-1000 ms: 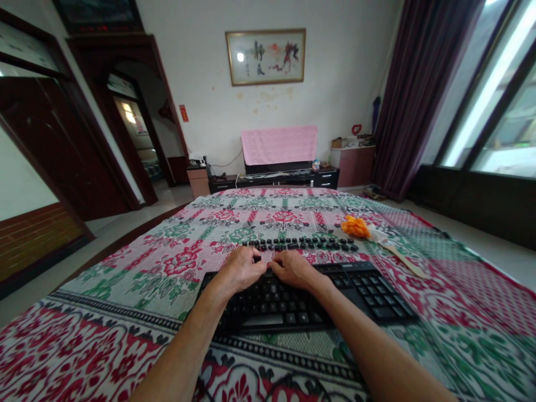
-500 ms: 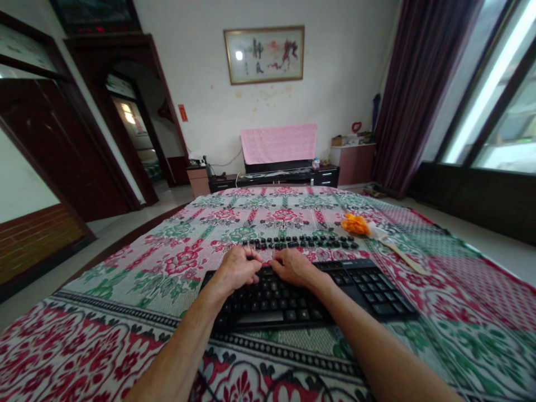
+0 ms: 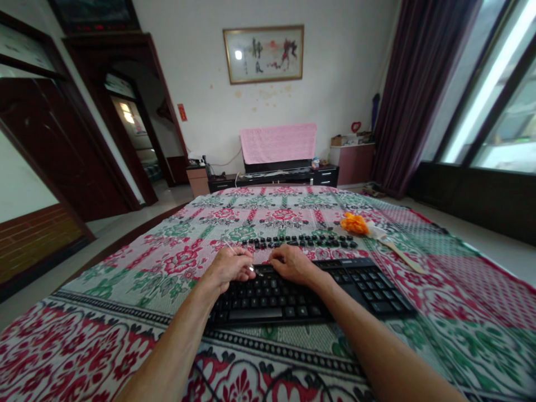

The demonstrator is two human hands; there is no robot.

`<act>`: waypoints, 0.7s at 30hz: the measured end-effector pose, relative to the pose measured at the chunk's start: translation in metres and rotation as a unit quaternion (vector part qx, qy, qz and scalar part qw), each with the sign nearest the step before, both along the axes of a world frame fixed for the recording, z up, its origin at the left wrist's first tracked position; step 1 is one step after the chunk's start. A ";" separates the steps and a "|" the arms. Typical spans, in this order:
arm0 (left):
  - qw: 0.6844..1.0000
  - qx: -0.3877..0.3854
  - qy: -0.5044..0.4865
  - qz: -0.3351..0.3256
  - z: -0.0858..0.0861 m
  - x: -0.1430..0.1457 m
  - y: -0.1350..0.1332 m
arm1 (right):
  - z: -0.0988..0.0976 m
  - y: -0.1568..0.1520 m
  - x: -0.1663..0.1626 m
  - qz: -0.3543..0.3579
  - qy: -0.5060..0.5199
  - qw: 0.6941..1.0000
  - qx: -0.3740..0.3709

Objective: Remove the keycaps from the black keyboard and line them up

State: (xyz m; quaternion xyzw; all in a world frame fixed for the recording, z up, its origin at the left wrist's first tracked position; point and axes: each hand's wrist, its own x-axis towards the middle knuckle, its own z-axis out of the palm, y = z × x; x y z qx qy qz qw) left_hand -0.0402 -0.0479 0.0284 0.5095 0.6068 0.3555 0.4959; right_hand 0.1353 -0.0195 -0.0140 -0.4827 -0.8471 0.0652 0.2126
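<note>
A black keyboard (image 3: 268,314) lies in front of me, its keys towards me. Over its upper left part, my left hand (image 3: 229,269) is closed round a thin metal tool (image 3: 255,271). The bright tip points down at the keys, and a thin end sticks out above the hand. My right hand (image 3: 293,264) rests at the keyboard's top edge with its fingers curled together; whatever may be between them is hidden. Behind both hands, several loose black keycaps (image 3: 320,241) are lined up in rows on the cloth.
A patterned red, green and white cloth (image 3: 167,296) covers the table. To the right lies a brush with an orange head (image 3: 355,223) and a pale handle (image 3: 404,258). A cable (image 3: 205,382) runs near the front. Beyond stands a low cabinet (image 3: 326,177) with a pink towel (image 3: 278,143).
My left hand has drawn back a little to the left, away from my right hand, and the metal tool now shows. My right hand has stayed nearly in place.
</note>
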 end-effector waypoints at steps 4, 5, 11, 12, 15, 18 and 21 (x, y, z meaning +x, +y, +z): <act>0.978 0.122 0.167 -0.001 -0.003 0.014 -0.005 | -0.001 0.001 0.003 0.016 0.006 1.000 0.001; 0.959 0.171 0.227 -0.012 -0.003 0.019 -0.008 | -0.001 0.002 0.003 0.020 0.007 1.000 -0.001; 0.870 0.284 0.400 -0.053 0.000 0.037 -0.024 | -0.004 0.006 0.003 0.047 0.016 0.999 -0.005; 0.873 0.285 0.393 -0.052 0.000 0.036 -0.023 | -0.004 0.006 0.003 0.046 0.017 0.999 -0.003; 0.933 0.200 0.297 -0.031 -0.002 0.027 -0.014 | -0.005 0.006 0.003 0.040 0.021 0.999 -0.001; 0.987 0.085 0.134 0.003 -0.004 0.015 -0.003 | -0.004 0.006 0.003 0.033 0.022 0.999 -0.003; 0.998 0.052 0.039 0.022 -0.006 0.007 0.003 | -0.003 0.004 0.003 0.034 0.020 0.999 -0.013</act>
